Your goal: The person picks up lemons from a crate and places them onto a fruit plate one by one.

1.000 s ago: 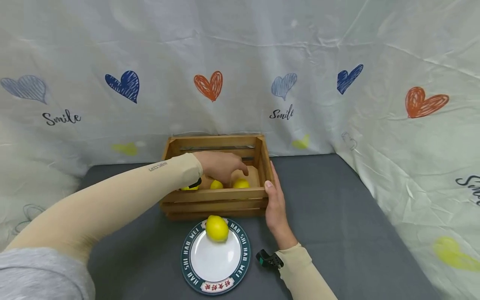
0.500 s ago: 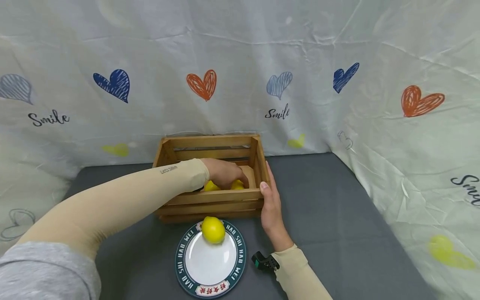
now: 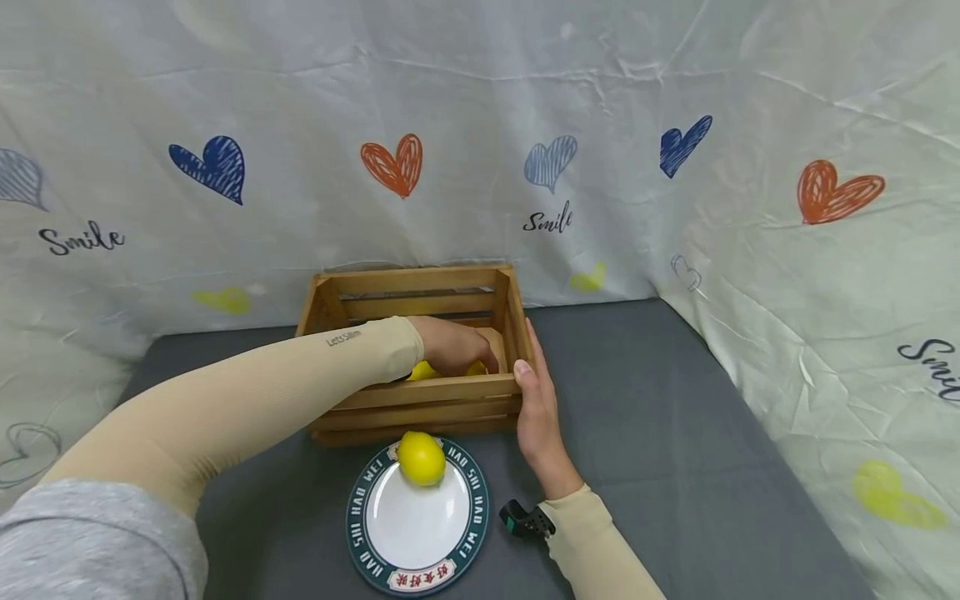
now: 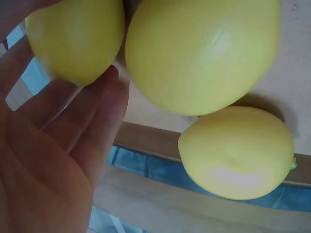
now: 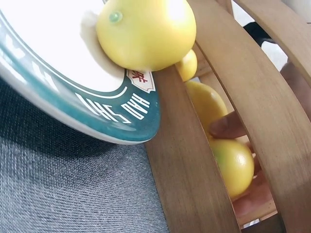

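My left hand (image 3: 453, 346) reaches down inside a slatted wooden crate (image 3: 420, 414). In the left wrist view its fingers and thumb curl round a yellow lemon (image 4: 77, 43). Two more lemons lie beside that one, a large-looking one (image 4: 204, 53) and another against the slats (image 4: 238, 153). Between the slats, the right wrist view shows the gripped lemon (image 5: 234, 165) with fingertips round it. At the crate's right front corner my right hand (image 3: 540, 417) holds on, thumb at the front rim and fingers along the outer side.
In front of the crate stands a white plate (image 3: 420, 533) with a dark green lettered rim. One lemon (image 3: 422, 458) rests at its far edge. A dark grey cloth (image 3: 660, 467) covers the table, and a pale printed curtain (image 3: 465, 75) hangs behind.
My left hand has gone lower in the crate and slightly right, from above the lemons to round one of them. The right hand stays on the crate. The head view has shifted a little.
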`<state>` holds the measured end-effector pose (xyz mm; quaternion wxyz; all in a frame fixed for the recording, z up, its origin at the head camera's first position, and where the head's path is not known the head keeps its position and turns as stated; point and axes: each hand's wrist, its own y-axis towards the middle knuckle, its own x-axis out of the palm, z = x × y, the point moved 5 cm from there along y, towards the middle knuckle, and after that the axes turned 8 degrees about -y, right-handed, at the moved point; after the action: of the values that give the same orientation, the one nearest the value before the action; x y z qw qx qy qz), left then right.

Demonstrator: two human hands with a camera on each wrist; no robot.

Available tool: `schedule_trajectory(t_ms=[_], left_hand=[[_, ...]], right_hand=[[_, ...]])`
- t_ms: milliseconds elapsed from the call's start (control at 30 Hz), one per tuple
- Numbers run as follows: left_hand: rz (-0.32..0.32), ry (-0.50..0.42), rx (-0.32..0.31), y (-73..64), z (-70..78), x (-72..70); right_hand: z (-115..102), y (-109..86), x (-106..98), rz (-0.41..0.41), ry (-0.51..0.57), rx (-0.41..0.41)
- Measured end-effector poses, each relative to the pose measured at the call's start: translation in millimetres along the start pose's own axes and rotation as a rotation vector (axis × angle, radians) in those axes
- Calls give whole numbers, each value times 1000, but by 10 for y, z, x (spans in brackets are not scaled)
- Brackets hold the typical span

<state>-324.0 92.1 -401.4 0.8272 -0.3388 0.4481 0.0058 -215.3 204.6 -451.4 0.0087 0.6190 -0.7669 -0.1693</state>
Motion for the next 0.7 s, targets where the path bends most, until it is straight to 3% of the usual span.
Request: schedule_trajectory(t_ms=[167,333,500,700], left_hand=[[-24,19,-3,-17,-14,9],[11,-5,-16,-95,-38,-31],[61,-48,-50,-245,-34,-103],[131,-34,-26,-525,22,-175]], right_hand=[[4,8,-5,1,-8,-6],[3,7,8,2,-9,10],[0,13,17,-11,-2,14],[28,9,19,-15,7,24]])
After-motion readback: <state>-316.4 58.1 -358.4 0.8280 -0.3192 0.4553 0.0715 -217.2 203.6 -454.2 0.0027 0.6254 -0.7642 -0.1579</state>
